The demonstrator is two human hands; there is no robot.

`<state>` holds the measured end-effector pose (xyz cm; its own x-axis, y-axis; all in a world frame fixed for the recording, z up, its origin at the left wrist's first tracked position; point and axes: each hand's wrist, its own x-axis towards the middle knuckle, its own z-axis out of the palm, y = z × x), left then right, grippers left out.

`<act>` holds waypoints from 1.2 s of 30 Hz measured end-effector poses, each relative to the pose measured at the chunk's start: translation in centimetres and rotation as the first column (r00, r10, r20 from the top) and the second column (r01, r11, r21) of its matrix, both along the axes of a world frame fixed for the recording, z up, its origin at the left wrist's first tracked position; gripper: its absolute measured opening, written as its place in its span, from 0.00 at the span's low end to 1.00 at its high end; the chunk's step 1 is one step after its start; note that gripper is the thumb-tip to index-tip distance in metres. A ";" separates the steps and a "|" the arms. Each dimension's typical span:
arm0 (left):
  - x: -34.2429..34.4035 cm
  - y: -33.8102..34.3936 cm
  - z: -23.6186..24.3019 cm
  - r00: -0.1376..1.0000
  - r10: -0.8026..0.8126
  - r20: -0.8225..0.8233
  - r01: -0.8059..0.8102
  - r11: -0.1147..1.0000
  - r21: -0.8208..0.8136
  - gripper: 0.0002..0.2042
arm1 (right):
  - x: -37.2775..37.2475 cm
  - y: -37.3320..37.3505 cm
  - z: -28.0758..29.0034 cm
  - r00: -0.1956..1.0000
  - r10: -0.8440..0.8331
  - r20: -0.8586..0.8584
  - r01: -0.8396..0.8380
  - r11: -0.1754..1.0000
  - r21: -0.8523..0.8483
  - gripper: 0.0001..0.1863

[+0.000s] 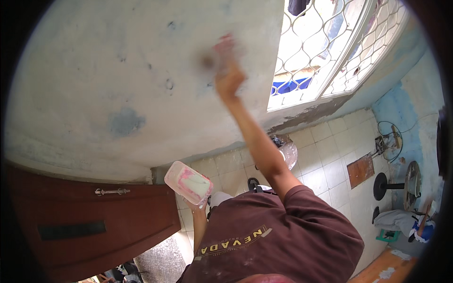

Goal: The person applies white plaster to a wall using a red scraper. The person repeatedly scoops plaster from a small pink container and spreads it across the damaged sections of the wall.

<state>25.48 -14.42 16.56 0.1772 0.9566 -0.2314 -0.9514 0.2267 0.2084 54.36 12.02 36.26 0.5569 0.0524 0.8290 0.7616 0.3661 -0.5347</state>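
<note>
My right hand [230, 78] is raised in front of the pale wall [85, 61], left of the window, and smeared by motion. It seems closed round a tool [224, 45] of which only a reddish blur shows; a dark, roundish blur is beside it, and I cannot tell what kind of tool this is. Lower down, my left hand [196, 206] is closed under a pink-stained plastic tub [173, 180], mostly hidden by it. White paint or filler [194, 185] lies inside the tub, which tilts toward the view.
A window with a white curved grille [306, 52] is at upper right. A red-brown door [141, 207] with a bolt stands at lower left. On the tiled floor [325, 141], a splattered round container [289, 154] is behind my right arm. A fan [413, 184] and a cable [401, 141] are far right.
</note>
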 end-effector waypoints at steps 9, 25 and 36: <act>-1.2 3.1 -1.6 0.997 0.014 -0.075 -0.012 0.999 0.030 0.30 | -0.3 -7.2 -2.9 0.870 0.491 -0.043 -0.490 0.852 -0.186 0.23; -6.6 10.8 -3.1 0.948 -0.279 -0.154 0.302 0.941 0.151 0.39 | -2.2 -5.4 6.6 0.761 0.417 0.497 -0.284 0.903 -0.323 0.23; -9.0 12.2 -0.9 0.936 -0.345 -0.073 0.349 0.935 0.065 0.34 | -7.8 2.0 12.5 0.886 -0.229 0.404 0.280 0.958 -0.070 0.33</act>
<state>16.44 -2.17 15.68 0.4894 0.8530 -0.1814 -0.8017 0.5219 0.2912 46.53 14.04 48.72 0.2007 0.0673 0.9773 0.9751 0.0824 -0.2060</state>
